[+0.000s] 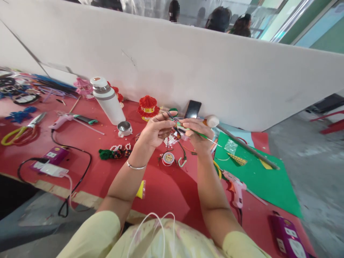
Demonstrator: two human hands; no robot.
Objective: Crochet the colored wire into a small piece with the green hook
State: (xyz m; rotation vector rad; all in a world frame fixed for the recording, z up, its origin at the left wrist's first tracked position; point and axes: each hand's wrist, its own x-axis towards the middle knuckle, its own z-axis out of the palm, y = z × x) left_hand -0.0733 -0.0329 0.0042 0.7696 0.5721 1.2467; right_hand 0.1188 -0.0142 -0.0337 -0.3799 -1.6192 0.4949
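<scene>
My left hand (157, 129) is raised over the table with thumb and fingers pinched on a small dark piece whose kind I cannot make out. My right hand (199, 135) is closed close beside it, around a slim green-handled metal tool (201, 135) whose thin shaft points down to the right. Between the two hands hangs a small dark-and-orange piece (177, 133). Below them on the red table lie a round spool (168, 158) and a bent green wire piece (182, 162). Fingers partly hide what both hands pinch.
A white thermos (107, 102), metal cup (124, 129) and red fringed ornament (148, 107) stand to the left. Scissors (24, 129) and a pink glue gun (61, 121) lie farther left. Another glue gun (236, 187) and a green sheet (264, 182) lie right. A white partition (172, 64) rises behind.
</scene>
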